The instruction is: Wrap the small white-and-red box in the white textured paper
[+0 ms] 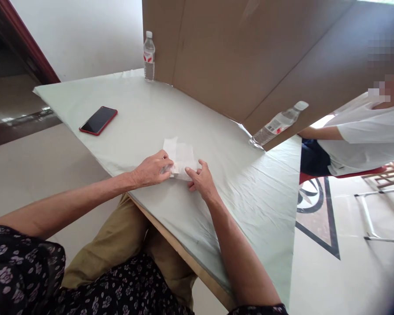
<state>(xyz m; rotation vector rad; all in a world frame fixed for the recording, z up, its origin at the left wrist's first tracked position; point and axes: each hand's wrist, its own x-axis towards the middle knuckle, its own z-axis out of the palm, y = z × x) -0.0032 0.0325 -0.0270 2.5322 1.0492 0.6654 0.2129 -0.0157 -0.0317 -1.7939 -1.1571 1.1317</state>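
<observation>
White paper: thin, creased sheet [184, 152] lying on the near half of the tabletop, between the two hands.
Left hand: at the paper's 8 o'clock, the left hand [153, 169] has thumb and fingers closed on the paper's near edge; a small shiny bit shows beside the fingertips, too small to identify.
Right hand: at 4 o'clock, the right hand [202, 179] has its thumb at the paper's edge and its forefinger spread wide of the thumb.
Table: pale cloth [134, 113] under everything, wrinkled towards 4 o'clock.
Phone: dark-screened, red-edged phone [99, 120] lying flat at 10 o'clock.
Bottles: one clear bottle [149, 59] upright at 11 o'clock; another bottle [277, 126], tilted in the view, at 2 o'clock.
Cardboard: tall brown panel [223, 57] standing at 1 o'clock, behind both bottles.
Co-worker: a seated person in a white shirt [364, 135] at 3 o'clock, beyond the panel.
</observation>
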